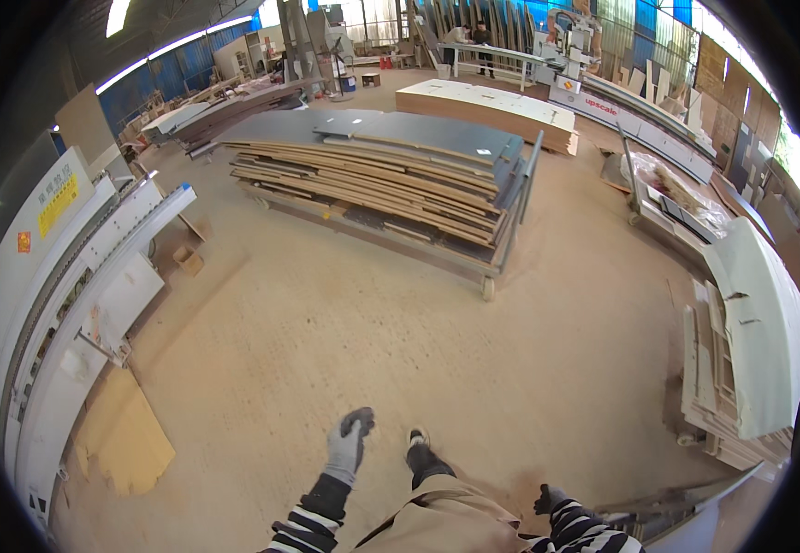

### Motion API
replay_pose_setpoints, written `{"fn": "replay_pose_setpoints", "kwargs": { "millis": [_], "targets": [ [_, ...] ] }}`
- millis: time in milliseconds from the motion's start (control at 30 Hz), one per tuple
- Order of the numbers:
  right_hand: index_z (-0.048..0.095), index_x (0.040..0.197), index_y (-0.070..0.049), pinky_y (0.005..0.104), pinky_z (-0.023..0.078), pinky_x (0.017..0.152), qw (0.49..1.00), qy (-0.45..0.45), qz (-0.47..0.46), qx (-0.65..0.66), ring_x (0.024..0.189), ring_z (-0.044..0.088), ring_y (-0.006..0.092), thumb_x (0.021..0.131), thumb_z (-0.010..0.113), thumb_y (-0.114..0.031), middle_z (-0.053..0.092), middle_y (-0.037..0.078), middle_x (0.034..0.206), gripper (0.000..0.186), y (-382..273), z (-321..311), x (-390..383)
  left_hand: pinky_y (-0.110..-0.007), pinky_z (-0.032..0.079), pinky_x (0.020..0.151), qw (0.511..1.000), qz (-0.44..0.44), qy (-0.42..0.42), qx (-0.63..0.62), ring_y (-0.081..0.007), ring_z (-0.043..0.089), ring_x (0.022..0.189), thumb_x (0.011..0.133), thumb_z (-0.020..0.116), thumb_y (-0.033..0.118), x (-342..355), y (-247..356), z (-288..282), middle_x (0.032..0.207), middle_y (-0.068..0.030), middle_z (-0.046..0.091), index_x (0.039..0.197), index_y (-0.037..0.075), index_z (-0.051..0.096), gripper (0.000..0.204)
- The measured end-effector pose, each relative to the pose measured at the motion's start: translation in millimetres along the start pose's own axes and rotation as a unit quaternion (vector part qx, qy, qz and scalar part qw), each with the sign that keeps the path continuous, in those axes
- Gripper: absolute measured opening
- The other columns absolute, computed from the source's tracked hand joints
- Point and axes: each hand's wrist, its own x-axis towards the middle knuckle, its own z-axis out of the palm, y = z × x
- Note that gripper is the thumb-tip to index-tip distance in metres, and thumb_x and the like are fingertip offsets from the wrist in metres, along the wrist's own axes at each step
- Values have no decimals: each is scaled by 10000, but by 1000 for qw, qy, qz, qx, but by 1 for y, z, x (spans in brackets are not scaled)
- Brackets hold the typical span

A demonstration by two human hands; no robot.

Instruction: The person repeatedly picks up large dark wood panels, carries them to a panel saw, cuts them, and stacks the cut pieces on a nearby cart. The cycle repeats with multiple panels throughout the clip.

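My left hand (351, 444), in a grey glove with dark fingertips, hangs in front of me over the floor. It holds nothing; its fingers are loosely bent and not closed round anything. Lower and to the right is my right hand (550, 499), gloved too, its fingers partly apart with nothing in them. Neither hand touches anything. Ahead stands a low wheeled cart (391, 241) loaded with a tall stack of dark-faced boards (372, 180). Nearest to my right hand is a flat metal-edged frame or cart (681, 511), partly cut off by the lower rim.
A long white machine (95, 240) stands at left, with a yellowish sheet (128, 433) below it. At right are stacked panels under a white cover (759, 323) and a cart with plastic wrap (667, 189). Farther back are a pale board stack (487, 101) and two people (469, 39).
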Motion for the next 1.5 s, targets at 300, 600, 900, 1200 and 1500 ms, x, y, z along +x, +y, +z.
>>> {"fn": "replay_pose_setpoints", "kwargs": {
  "millis": [300,600,900,1200,1500],
  "targets": [
    [514,906,-62,359,483,528,945,-106,-308,-14,588,570,227,909,509,-391,575,95,716,329,-467,260,10,-300,501,600,923,-123,355,77,-187,618,707,855,552,155,142,32,-225,861,-83,633,1005,35,602,199],
    [558,1052,-23,353,485,550,885,-229,-336,-227,678,599,220,875,578,-369,631,106,861,390,-725,602,16,-408,364,476,747,-245,601,-143,-261,506,616,643,599,281,152,-42,-361,667,-42,503,766,173,505,189],
    [517,894,-14,446,495,584,995,-46,-56,-62,618,579,331,913,468,-366,585,158,736,356,-814,573,83,-259,510,724,924,-51,379,19,-156,620,803,889,548,131,628,151,-391,945,-88,644,1080,-24,597,251],
    [488,764,-60,381,413,489,974,-92,-111,-177,520,490,238,933,419,-414,486,75,592,398,-1117,825,178,-262,479,807,942,66,324,63,-148,588,921,913,491,97,949,270,-453,1056,-93,618,1166,-31,543,288],
    [308,584,-150,302,222,365,867,-355,-271,-221,374,226,129,949,423,-339,236,-19,477,427,-1426,1292,148,-236,468,794,860,73,459,210,-105,569,904,906,530,133,1049,356,-603,1024,-61,620,1174,-5,546,302]
  ]
}}
